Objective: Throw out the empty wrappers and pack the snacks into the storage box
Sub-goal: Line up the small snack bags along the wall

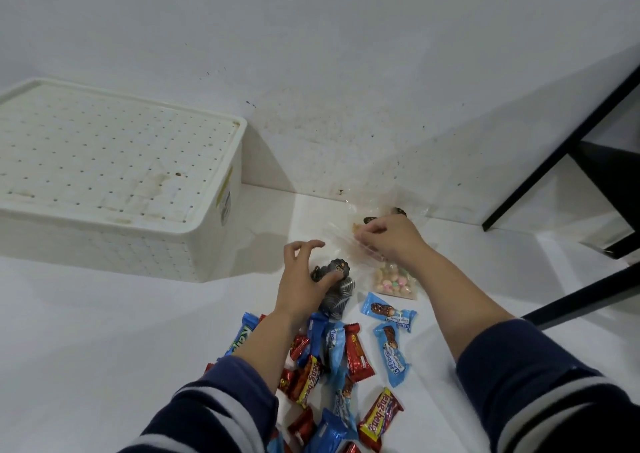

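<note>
Striped navy sleeves (221,414) reach out over a scatter of wrapped snack bars (346,359) on the white floor (104,348)

Left hand (300,281) curls round a crumpled black-and-silver wrapper (337,288), its forefinger lifted off; right hand (391,236) pinches a clear, crinkled plastic bag (346,234) lying against the wall (346,71), dark pieces showing past the fingers. Just beside that wrist lies a small clear packet of pastel candies (394,279). Blue, red and yellow bars lie heaped between the forearms. Well to the left, the white storage box (207,244) sits by the wall with its perforated lid (104,154) on
</note>
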Demonstrator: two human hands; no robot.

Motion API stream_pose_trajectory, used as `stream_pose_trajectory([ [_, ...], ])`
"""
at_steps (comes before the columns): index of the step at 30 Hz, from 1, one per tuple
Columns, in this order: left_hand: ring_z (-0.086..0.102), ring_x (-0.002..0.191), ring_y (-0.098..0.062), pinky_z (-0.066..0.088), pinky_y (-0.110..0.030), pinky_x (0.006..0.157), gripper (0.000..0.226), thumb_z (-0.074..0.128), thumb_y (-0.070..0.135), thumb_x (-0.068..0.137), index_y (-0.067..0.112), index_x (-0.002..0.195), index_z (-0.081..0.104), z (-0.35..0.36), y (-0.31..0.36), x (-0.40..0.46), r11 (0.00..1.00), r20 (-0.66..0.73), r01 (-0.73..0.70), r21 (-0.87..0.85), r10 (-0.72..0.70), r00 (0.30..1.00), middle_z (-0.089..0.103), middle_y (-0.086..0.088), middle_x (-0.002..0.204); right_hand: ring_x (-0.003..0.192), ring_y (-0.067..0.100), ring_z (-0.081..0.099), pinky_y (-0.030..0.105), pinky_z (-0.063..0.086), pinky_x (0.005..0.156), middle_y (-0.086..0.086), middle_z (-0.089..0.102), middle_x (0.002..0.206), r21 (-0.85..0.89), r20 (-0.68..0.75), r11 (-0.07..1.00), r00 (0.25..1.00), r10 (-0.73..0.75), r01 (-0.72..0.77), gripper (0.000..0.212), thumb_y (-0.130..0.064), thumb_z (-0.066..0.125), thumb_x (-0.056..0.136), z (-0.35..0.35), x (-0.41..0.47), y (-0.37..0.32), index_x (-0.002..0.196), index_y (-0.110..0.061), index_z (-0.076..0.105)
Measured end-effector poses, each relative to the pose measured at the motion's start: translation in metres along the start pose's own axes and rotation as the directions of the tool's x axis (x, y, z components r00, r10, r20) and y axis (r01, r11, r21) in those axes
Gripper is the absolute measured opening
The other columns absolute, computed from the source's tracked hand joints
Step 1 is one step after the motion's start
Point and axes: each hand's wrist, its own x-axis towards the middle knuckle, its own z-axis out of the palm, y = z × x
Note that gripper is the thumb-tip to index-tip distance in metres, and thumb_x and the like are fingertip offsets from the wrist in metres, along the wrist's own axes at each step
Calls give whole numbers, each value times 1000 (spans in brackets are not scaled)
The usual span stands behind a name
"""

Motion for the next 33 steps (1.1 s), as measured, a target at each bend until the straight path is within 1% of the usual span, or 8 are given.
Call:
stream_pose_trajectory([
  [2, 51, 94, -2, 39, -24, 87, 25, 65, 44, 86, 26, 102, 59, 5, 21, 5, 996, -87, 32, -87, -40, 995, 40, 6, 124, 58, 3, 55, 5, 40, 42, -6, 61, 68, 37, -9, 999, 1000, -10, 10, 9, -11, 65, 86, 6, -4, -1, 87, -5, 72],
  [6, 55, 109, -5, 44, -32, 99, 46, 52, 69, 80, 26, 81, 69, 11, 31, 23, 980, -130, 111, -166, -134, 982, 60, 6, 114, 68, 8, 61, 25, 53, 71, -9, 65, 69, -49, -41, 996, 996, -82, 80, 8, -21, 68, 83, 12, -8, 3, 78, -18, 73],
  [9, 57, 110, -9, 46, -39, 100, 38, 55, 63, 77, 29, 74, 71, 12, 27, 26, 979, -151, 120, -167, -146, 978, 63, 5, 110, 71, 7, 59, 27, 49, 74, -9, 65, 72, -82, -60, 990, 990, -124, 119, 10, -22, 68, 83, 14, -13, 6, 82, -16, 76],
  [14, 45, 124, -10, 36, -28, 105, 20, 61, 38, 89, 22, 85, 72, 10, 32, 19, 969, -102, 128, -211, -152, 983, 49, 4, 129, 74, 5, 58, 19, 45, 69, -9, 65, 79, -61, -88, 990, 988, -128, 123, 14, -25, 66, 86, 14, -18, 11, 89, -15, 76],
  [21, 48, 125, -14, 38, -37, 108, 13, 63, 36, 90, 35, 78, 65, 12, 33, 16, 967, -95, 95, -237, -120, 988, 34, 17, 132, 83, 14, 62, 29, 50, 80, -2, 70, 87, -116, -147, 992, 987, -68, 51, 9, -25, 63, 87, 18, -10, 14, 80, -24, 69],
  [24, 38, 134, -14, 34, -32, 109, 4, 60, 33, 91, 37, 89, 59, 10, 28, 13, 984, -100, -7, -179, -11, 995, 35, 9, 138, 83, 16, 67, 37, 54, 83, -5, 70, 83, -113, -147, 992, 986, -76, 60, 13, -25, 60, 89, 22, -6, 11, 77, -29, 64],
  [29, 45, 127, -15, 43, -30, 97, 87, 74, 27, 81, 43, 146, 18, 1, -8, 1, 972, 173, -57, 227, 17, 985, 28, 3, 149, 76, 18, 66, 42, 55, 83, -5, 67, 76, 23, -103, 997, 992, -73, 75, 21, -20, 58, 92, 20, 6, 9, 74, -29, 61],
  [33, 55, 100, -12, 47, -24, 81, 91, 72, 27, 83, 45, 148, 10, 4, -19, 2, 959, 128, -56, 278, 20, 992, 46, 6, 123, 80, 15, 61, 23, 48, 55, -2, 63, 91, 80, -143, 990, 985, -100, 112, 4, -28, 56, 93, 18, 8, 8, 93, -24, 57],
])
